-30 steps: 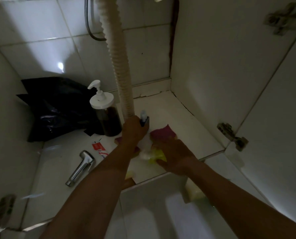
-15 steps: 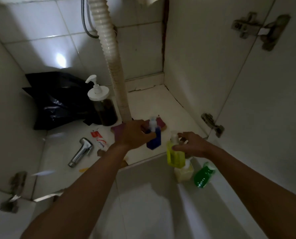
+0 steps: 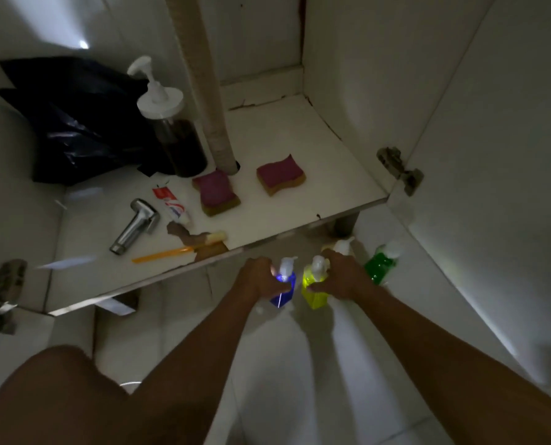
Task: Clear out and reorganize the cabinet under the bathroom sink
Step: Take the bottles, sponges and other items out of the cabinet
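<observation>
Dim pale tiled floor (image 3: 284, 364) nearest. Over it, below the cabinet shelf (image 3: 300, 139) edge: left hand (image 3: 258, 279) curled round blue bottle (image 3: 287, 285), right hand (image 3: 344, 277) curled round yellow bottle (image 3: 312, 292) (green bottle (image 3: 378, 268) just beside). Farther in: pink sponges (image 3: 216, 192), dark pump bottle (image 3: 178, 142), black bag (image 3: 72, 123).

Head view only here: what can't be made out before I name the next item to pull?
All in the head view:
Pale pump bottle: body hidden behind the right hand and yellow bottle.
Black bag: contents hidden by its opaque plastic.
Drain hose: top cut off by the upper edge.
Toothpaste tube: print too small, blurred.
</observation>
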The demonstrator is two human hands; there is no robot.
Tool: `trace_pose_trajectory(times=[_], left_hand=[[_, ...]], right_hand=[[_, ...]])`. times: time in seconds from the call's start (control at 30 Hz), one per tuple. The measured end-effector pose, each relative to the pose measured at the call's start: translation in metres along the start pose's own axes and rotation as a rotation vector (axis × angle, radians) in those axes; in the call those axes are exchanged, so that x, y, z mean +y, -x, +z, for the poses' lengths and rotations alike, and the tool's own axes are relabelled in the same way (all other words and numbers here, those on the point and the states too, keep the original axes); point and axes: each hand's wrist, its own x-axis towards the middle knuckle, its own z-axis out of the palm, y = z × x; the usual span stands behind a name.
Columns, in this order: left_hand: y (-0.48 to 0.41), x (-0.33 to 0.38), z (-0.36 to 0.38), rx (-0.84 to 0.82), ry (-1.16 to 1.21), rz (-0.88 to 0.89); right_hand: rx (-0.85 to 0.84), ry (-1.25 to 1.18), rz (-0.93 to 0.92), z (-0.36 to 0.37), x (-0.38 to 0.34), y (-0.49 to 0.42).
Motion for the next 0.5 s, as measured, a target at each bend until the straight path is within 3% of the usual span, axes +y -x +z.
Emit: trace_pose_trajectory(times=[0.13,0.27,0.5], left_hand=[[-0.016,-0.012,0.035,0.112,0.123,-0.121],[-0.029,-0.019,0.057,0.221,0.239,-0.129],[-0.037,-0.03,0.076,0.244,0.35,-0.133]], right_hand=[[0.156,-0.014,0.02,0.047,0.005,-0.016],[0.255,0.098,0.036,0.072,0.004,-0.034],[0.349,0.105,0.06,0.094,0.007,-0.051]])
